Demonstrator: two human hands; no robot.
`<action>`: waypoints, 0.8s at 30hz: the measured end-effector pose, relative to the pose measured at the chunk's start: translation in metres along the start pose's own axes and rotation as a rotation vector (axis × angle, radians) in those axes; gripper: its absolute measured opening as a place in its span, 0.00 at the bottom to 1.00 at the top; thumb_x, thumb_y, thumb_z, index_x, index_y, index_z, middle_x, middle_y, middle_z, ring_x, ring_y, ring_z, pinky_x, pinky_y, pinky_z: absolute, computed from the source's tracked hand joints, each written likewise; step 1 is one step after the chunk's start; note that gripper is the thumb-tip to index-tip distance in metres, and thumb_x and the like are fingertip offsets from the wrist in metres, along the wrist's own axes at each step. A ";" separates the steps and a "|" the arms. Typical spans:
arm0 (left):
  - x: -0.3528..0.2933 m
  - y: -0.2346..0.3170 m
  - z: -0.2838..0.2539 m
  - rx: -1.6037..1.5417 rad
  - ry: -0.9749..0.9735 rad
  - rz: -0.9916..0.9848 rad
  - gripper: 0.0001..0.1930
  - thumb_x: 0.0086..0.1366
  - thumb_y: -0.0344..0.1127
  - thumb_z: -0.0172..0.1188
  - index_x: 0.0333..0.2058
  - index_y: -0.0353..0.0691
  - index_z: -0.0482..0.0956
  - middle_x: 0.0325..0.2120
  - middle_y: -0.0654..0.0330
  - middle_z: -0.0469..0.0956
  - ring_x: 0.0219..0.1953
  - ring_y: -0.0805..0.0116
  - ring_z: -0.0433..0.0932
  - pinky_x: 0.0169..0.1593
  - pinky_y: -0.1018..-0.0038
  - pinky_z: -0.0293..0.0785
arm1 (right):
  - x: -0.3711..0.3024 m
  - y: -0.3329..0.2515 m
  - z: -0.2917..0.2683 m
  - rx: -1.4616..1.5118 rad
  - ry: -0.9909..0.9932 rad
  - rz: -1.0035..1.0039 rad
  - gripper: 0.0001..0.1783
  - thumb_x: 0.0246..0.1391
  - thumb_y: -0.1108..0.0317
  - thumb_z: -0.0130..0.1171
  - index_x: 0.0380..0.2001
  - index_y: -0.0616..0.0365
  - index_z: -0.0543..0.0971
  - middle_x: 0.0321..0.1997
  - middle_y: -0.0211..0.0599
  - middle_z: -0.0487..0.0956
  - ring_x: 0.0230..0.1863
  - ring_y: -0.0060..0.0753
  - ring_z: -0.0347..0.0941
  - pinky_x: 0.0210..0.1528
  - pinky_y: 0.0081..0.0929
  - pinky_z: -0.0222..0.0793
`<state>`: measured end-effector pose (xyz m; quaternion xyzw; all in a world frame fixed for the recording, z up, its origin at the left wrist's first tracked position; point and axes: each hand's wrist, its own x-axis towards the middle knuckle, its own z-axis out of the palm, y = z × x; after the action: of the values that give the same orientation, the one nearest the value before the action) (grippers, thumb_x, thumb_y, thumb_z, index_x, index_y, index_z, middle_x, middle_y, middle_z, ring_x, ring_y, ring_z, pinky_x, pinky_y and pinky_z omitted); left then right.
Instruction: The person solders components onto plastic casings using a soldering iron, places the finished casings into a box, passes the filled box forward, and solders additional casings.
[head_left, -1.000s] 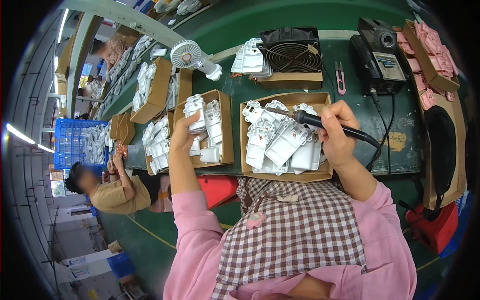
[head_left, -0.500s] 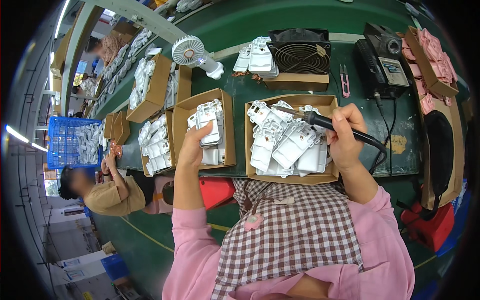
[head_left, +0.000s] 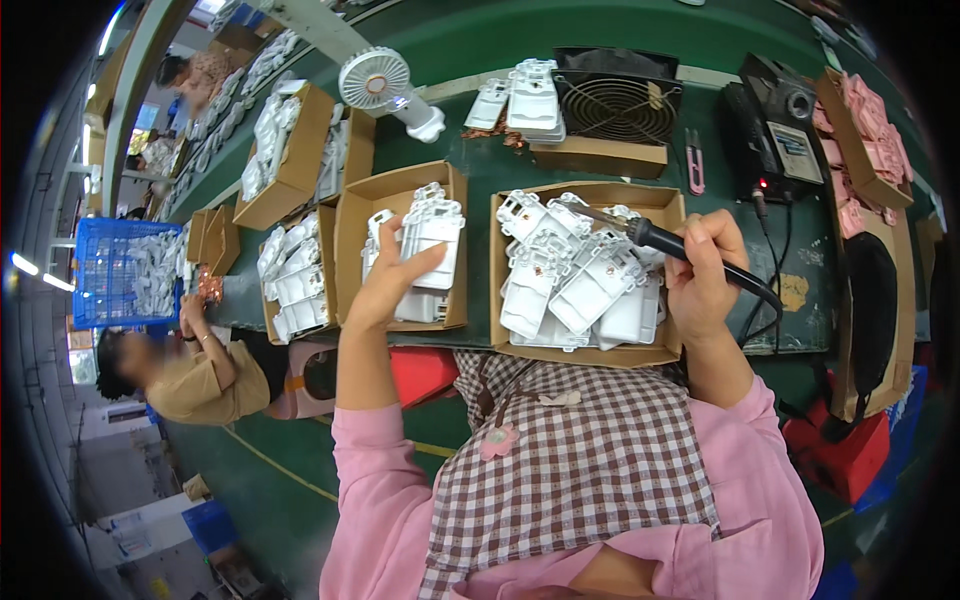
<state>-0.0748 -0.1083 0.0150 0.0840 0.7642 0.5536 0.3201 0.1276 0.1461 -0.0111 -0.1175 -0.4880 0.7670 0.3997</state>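
My right hand [head_left: 703,275] grips a soldering iron [head_left: 665,240] with a black handle and cable. Its metal tip points left, over white plastic housings [head_left: 600,280] heaped in the right cardboard box [head_left: 583,354]. Small copper-coloured spots show on some of these. My left hand [head_left: 385,285] reaches over the left cardboard box [head_left: 455,315], thumb and fingers spread apart. Inside lie more white plastic housings [head_left: 437,222]; the thumb is at the edge of one. The fingertips are partly hidden among the parts.
Behind the boxes stand a small white fan [head_left: 375,80], a black fan unit [head_left: 618,110] and stacked housings [head_left: 533,95]. To the right are pink snips [head_left: 694,165], a black soldering station [head_left: 770,150] and pink parts [head_left: 875,125]. A co-worker [head_left: 200,375] sits at left.
My left thumb has come off the housing it pressed, and the hand has opened. My right hand still holds the soldering iron over the right box. The view has shifted slightly.
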 end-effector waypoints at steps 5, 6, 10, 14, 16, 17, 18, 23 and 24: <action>0.002 -0.020 -0.034 -0.446 -0.100 0.095 0.26 0.55 0.32 0.62 0.52 0.32 0.66 0.44 0.57 0.74 0.45 0.67 0.75 0.49 0.71 0.71 | 0.000 0.003 0.003 0.025 0.008 0.006 0.10 0.57 0.69 0.52 0.24 0.58 0.66 0.17 0.28 0.68 0.13 0.13 0.59 0.15 0.12 0.54; -0.006 -0.013 -0.034 -0.546 -0.076 0.079 0.26 0.56 0.33 0.60 0.53 0.33 0.66 0.45 0.54 0.74 0.46 0.61 0.75 0.46 0.63 0.74 | 0.000 0.002 0.002 0.031 0.023 0.002 0.09 0.57 0.69 0.52 0.24 0.58 0.67 0.17 0.29 0.69 0.13 0.13 0.59 0.15 0.12 0.55; -0.018 -0.005 -0.011 -0.980 -0.359 0.106 0.33 0.53 0.27 0.56 0.59 0.32 0.57 0.52 0.44 0.67 0.54 0.40 0.66 0.46 0.44 0.74 | 0.000 -0.004 0.003 0.066 0.044 -0.039 0.10 0.57 0.68 0.52 0.24 0.57 0.66 0.19 0.30 0.69 0.13 0.13 0.59 0.14 0.12 0.55; -0.018 0.010 0.058 -0.706 -0.191 0.291 0.33 0.49 0.22 0.60 0.55 0.34 0.59 0.46 0.50 0.70 0.50 0.52 0.71 0.48 0.51 0.76 | 0.002 -0.006 0.004 0.101 0.048 -0.132 0.10 0.57 0.67 0.51 0.24 0.58 0.65 0.18 0.29 0.67 0.13 0.15 0.59 0.14 0.13 0.55; -0.009 0.004 0.079 -0.414 -0.046 0.436 0.35 0.48 0.23 0.65 0.54 0.35 0.59 0.41 0.55 0.72 0.43 0.67 0.74 0.48 0.69 0.73 | 0.004 -0.010 0.006 0.107 0.030 -0.158 0.10 0.57 0.67 0.51 0.25 0.58 0.65 0.18 0.30 0.67 0.13 0.16 0.59 0.14 0.14 0.56; -0.010 0.008 0.091 -0.389 -0.078 0.452 0.35 0.48 0.24 0.66 0.54 0.36 0.59 0.41 0.57 0.72 0.43 0.69 0.74 0.48 0.73 0.71 | 0.005 -0.012 0.006 0.121 0.059 -0.173 0.11 0.57 0.66 0.51 0.25 0.58 0.64 0.19 0.30 0.67 0.13 0.16 0.59 0.15 0.15 0.56; -0.008 0.009 0.100 -0.362 -0.142 0.452 0.34 0.48 0.25 0.66 0.53 0.37 0.59 0.42 0.57 0.72 0.43 0.69 0.74 0.49 0.73 0.71 | 0.006 -0.014 0.007 0.137 0.088 -0.189 0.11 0.57 0.66 0.51 0.25 0.58 0.64 0.19 0.31 0.67 0.13 0.17 0.60 0.15 0.15 0.57; -0.006 0.011 0.131 -0.531 -0.361 0.246 0.31 0.49 0.27 0.65 0.52 0.37 0.61 0.42 0.58 0.73 0.43 0.70 0.73 0.49 0.73 0.70 | 0.011 -0.019 0.006 0.193 0.102 -0.326 0.09 0.59 0.66 0.46 0.29 0.59 0.65 0.20 0.34 0.66 0.14 0.21 0.59 0.16 0.18 0.58; -0.001 0.007 0.133 -0.576 -0.343 0.295 0.30 0.50 0.27 0.62 0.52 0.31 0.64 0.45 0.51 0.73 0.44 0.61 0.76 0.44 0.66 0.77 | 0.011 -0.019 0.006 0.190 0.102 -0.331 0.09 0.59 0.66 0.46 0.29 0.59 0.65 0.20 0.34 0.66 0.14 0.21 0.59 0.16 0.18 0.58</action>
<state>0.0019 -0.0012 -0.0028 0.1915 0.4920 0.7641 0.3707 0.1264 0.1538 0.0101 -0.0361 -0.4051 0.7265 0.5538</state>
